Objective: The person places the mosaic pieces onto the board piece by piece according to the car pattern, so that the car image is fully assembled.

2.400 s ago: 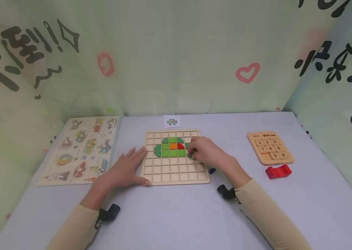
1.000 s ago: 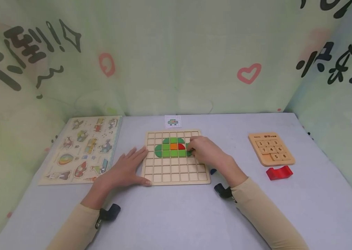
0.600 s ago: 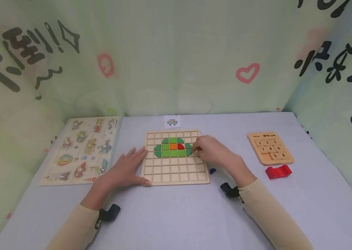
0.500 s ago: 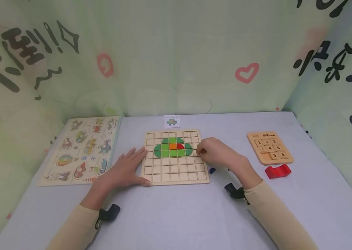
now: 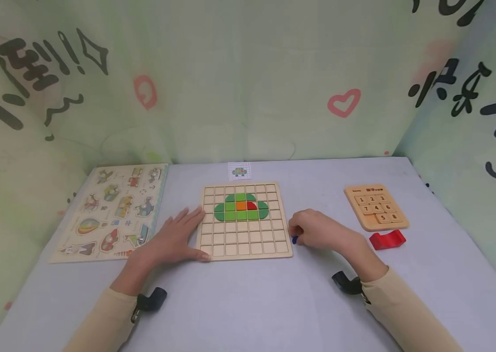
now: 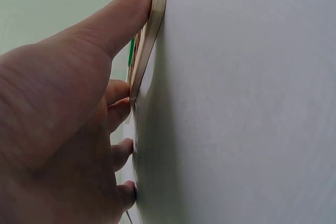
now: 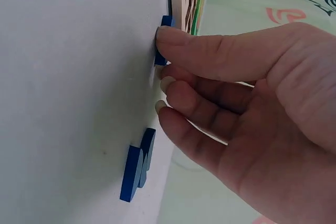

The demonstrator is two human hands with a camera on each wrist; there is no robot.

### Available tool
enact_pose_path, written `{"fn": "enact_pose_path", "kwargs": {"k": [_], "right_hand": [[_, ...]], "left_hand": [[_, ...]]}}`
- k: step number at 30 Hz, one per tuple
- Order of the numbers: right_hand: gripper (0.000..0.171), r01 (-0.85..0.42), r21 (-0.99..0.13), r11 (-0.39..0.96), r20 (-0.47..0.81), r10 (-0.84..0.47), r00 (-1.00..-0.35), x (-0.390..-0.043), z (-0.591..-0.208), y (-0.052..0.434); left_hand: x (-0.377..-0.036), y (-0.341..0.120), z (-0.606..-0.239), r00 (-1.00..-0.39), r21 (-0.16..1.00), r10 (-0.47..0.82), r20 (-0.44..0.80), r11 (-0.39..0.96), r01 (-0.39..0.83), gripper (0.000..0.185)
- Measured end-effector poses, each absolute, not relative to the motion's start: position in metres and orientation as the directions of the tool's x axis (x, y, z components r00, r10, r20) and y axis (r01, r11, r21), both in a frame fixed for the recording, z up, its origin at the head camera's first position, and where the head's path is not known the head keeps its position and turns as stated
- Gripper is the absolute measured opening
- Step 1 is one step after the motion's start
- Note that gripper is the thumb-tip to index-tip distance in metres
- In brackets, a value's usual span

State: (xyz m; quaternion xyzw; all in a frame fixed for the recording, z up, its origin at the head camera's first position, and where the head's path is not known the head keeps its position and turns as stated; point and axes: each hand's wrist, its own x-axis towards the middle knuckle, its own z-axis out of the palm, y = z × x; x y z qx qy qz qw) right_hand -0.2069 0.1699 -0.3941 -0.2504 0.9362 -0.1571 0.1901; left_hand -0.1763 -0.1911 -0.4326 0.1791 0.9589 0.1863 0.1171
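Blue is the small flat piece (image 7: 164, 40) my right hand (image 5: 318, 233) is closing on, low and right of centre in the head view, lying on the table (image 5: 252, 303) just beside the right edge of the wooden grid board (image 5: 230, 237). In the right wrist view my thumb tip lies on this piece and my curled fingers (image 7: 181, 95) come up from its other side, so I am pinching it but it has not left the table. I judge this the pick-up step: next comes lifting the piece clear and carrying it left to an open cell of the board. It lies flat, face up; too little shows to tell its long axis or which way it points. Two more blue pieces (image 7: 137, 166) lie near my fingers, at lower left of that view. My left hand (image 5: 170, 239) lies spread and flat at the board's lower left corner, thumb along its near edge, steadying it. The green, orange and red pieces (image 5: 241, 207) fill the board's upper middle.
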Motion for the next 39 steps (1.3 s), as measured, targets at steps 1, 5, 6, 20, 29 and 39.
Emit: {"fn": "enact_pose_path", "kwargs": {"k": [1,5,6,20,29,39], "right_hand": [[0.017,-0.408,-0.389,0.826,-0.273,-0.526,-0.805,-0.207,-0.395,0.169],[0.019,-0.393,-0.394,0.831,-0.284,-0.517,-0.808,-0.209,-0.396,0.168],[0.019,-0.391,-0.392,0.833,-0.288,-0.514,-0.808,-0.209,-0.396,0.168],[0.02,-0.46,-0.449,0.766,-0.14,-0.569,-0.81,-0.22,-0.388,0.135],[0.021,-0.49,-0.427,0.761,-0.071,-0.568,-0.82,-0.225,-0.395,0.099],[0.022,-0.514,-0.392,0.763,-0.036,-0.571,-0.82,-0.224,-0.401,0.085]], "left_hand": [[-0.176,-0.192,-0.433,-0.908,0.402,0.388,-0.156,0.865,0.301,0.121],[-0.177,-0.193,-0.435,-0.909,0.403,0.387,-0.155,0.865,0.3,0.121],[-0.177,-0.193,-0.436,-0.909,0.403,0.389,-0.152,0.864,0.302,0.121],[-0.175,-0.195,-0.433,-0.913,0.411,0.375,-0.161,0.867,0.283,0.121],[-0.178,-0.193,-0.437,-0.909,0.416,0.379,-0.175,0.865,0.281,0.121],[-0.178,-0.192,-0.433,-0.912,0.403,0.378,-0.162,0.869,0.289,0.122]]}}
